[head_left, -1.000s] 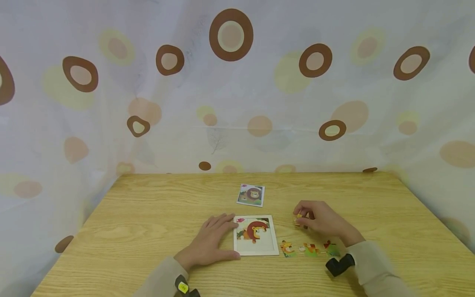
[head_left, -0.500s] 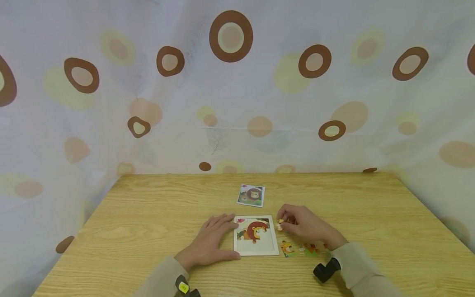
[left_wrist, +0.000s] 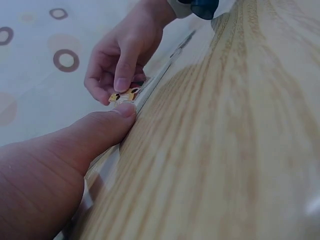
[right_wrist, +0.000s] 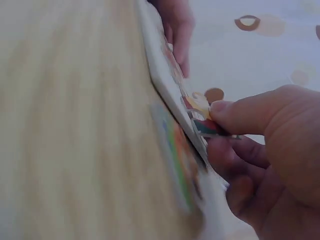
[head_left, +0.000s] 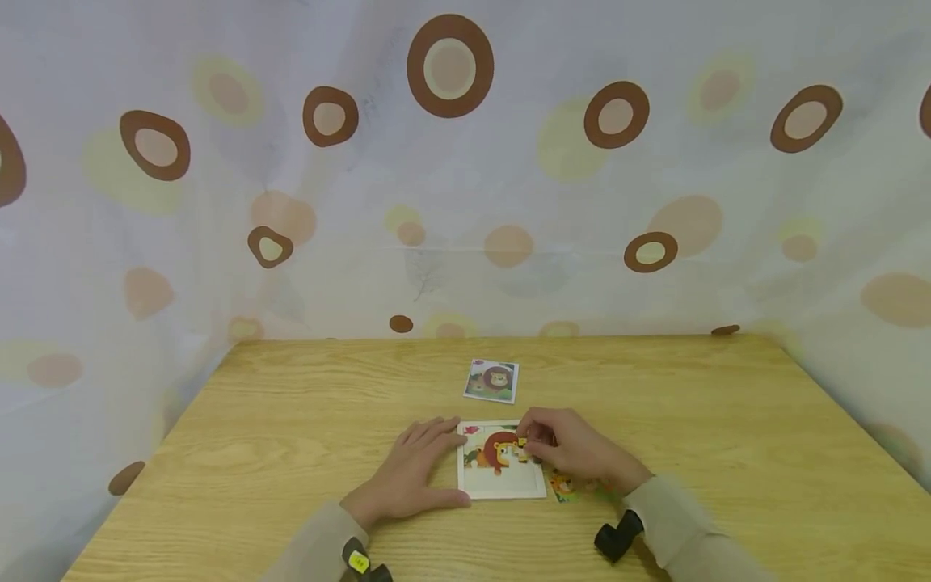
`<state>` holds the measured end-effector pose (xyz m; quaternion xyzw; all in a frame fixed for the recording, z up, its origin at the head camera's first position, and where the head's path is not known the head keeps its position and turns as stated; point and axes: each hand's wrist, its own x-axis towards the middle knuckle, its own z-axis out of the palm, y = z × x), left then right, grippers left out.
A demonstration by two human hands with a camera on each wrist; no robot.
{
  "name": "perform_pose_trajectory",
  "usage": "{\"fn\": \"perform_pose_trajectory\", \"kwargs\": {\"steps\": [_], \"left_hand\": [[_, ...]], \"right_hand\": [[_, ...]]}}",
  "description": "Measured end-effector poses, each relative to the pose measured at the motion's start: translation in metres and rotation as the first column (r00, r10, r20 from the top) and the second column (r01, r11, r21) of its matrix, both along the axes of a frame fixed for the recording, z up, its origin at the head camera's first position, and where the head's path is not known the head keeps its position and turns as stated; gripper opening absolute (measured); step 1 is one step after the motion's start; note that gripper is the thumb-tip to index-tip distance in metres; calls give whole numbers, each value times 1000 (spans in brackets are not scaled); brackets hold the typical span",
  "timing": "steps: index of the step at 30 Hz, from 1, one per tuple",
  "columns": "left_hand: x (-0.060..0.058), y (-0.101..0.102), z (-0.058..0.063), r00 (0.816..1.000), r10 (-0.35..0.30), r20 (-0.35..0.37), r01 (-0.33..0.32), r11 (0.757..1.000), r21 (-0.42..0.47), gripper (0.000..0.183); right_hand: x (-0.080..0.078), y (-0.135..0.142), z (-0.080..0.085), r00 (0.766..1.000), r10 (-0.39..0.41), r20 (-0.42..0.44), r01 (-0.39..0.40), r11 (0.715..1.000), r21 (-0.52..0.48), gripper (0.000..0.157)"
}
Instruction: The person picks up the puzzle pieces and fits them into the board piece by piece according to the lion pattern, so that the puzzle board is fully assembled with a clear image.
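Observation:
A white-framed jigsaw puzzle tray (head_left: 502,495) lies on the table, its upper part filled with pieces of a lion picture and its lower part bare. My left hand (head_left: 410,473) rests at the tray's left edge, fingers spread and straight, thumb at the lower left corner. Between thumb and fingers my right hand (head_left: 575,444) pinches a puzzle piece (right_wrist: 202,115) over the tray's right side, beside the lion's face. In the left wrist view the same piece (left_wrist: 125,96) shows yellow and black markings under the right thumb.
A loose puzzle piece (head_left: 562,487) lies just right of the tray, with more partly hidden under the right forearm. Behind the tray lies a small lion picture card (head_left: 491,381). A patterned curtain (head_left: 465,178) hangs behind the wooden table (head_left: 305,404).
My right hand has carried the pinched puzzle piece leftward from the table right of the tray to over the tray's right side. The left hand has stayed in place.

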<state>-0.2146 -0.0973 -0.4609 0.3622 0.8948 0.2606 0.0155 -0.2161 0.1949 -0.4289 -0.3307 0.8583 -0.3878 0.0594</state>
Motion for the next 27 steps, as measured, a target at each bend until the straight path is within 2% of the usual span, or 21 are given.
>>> {"fn": "perform_pose_trajectory", "kwargs": {"steps": [3, 7, 13, 22, 27], "left_hand": [[0, 0, 0, 1000, 6, -6, -6, 1000, 0, 77], [-1, 1, 0, 1000, 4, -19, -4, 1000, 0, 77], [-1, 1, 1, 1000, -1, 0, 1, 1000, 2, 77], [-1, 0, 0, 1000, -13, -21, 13, 1000, 24, 76], [-1, 0, 0, 1000, -13, -5, 14, 1000, 14, 77]], "right_hand": [[1, -6, -2, 1000, 9, -11, -9, 1000, -11, 8], [1, -10, -4, 999, -17, -38, 17, 1000, -1, 7], [2, -13, -8, 993, -94, -76, 98, 994, 44, 6], [8, -21, -9, 969, -182, -165, 199, 976, 92, 6], [10, -23, -10, 962, -220, -164, 238, 966, 104, 8]]}}
